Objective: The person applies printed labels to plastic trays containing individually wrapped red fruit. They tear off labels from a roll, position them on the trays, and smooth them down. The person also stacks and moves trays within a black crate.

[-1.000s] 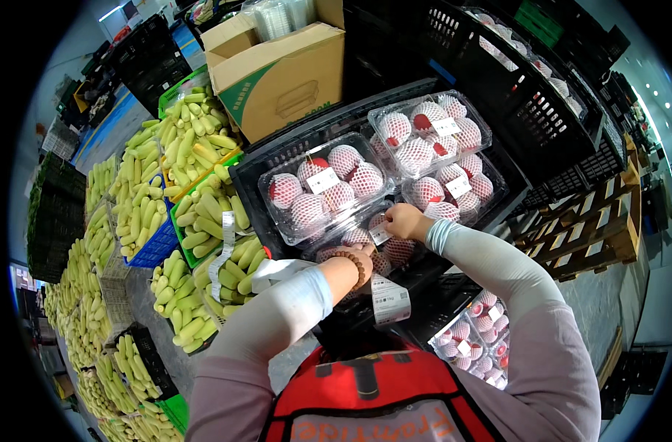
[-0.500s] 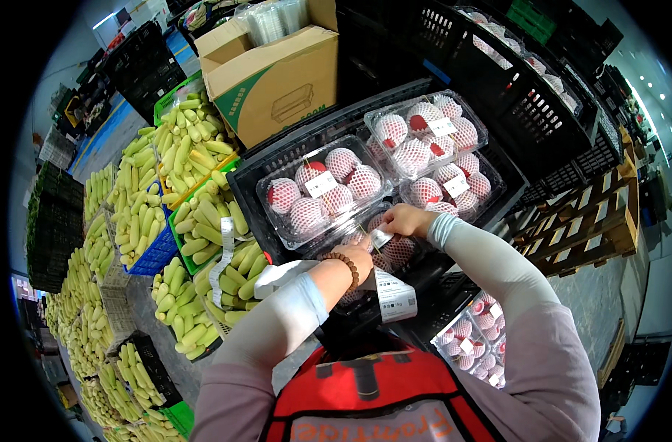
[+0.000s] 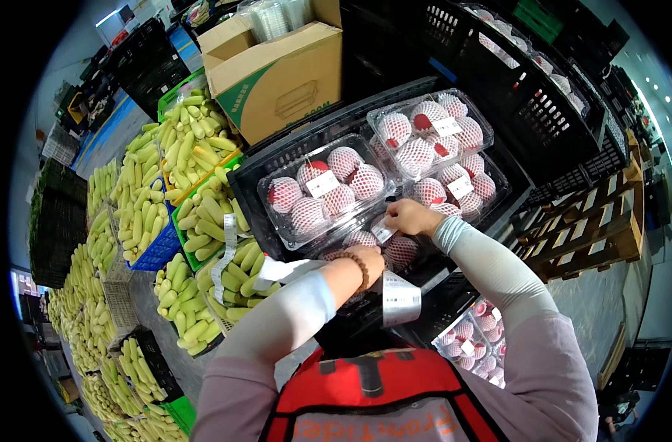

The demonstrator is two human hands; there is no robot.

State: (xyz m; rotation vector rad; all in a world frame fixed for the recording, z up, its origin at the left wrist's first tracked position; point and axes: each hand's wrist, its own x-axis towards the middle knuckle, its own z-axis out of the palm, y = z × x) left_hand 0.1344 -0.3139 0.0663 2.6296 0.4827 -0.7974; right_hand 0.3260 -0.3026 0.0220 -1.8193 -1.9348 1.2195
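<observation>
My right hand (image 3: 410, 218) pinches a small white label (image 3: 382, 230) over the lower-middle clear clamshell of fruit in red-and-white foam nets (image 3: 402, 250). My left hand (image 3: 362, 261) is curled at that clamshell's front left, beside white paper strips (image 3: 284, 269); what its fingers grip is unclear. A printed strip (image 3: 400, 295) hangs below it, and another (image 3: 225, 258) drapes over pale green-yellow vegetables (image 3: 244, 283). Labelled clamshells sit at upper left (image 3: 321, 191), upper right (image 3: 432, 129) and right (image 3: 457, 191) of my hands, in a black crate (image 3: 509, 188).
A cardboard box (image 3: 273, 88) with clear containers stands behind the crate. Black crates (image 3: 542, 110) and wooden pallets (image 3: 586, 228) are at right. Several crates of vegetables (image 3: 137, 221) fill the left. More packed fruit (image 3: 472, 342) lies lower right. A red bag flap (image 3: 369, 379) is at my front.
My left hand has moved slightly right, with the hanging printed strip shifting right below it. My right hand stays at the label, moving only slightly.
</observation>
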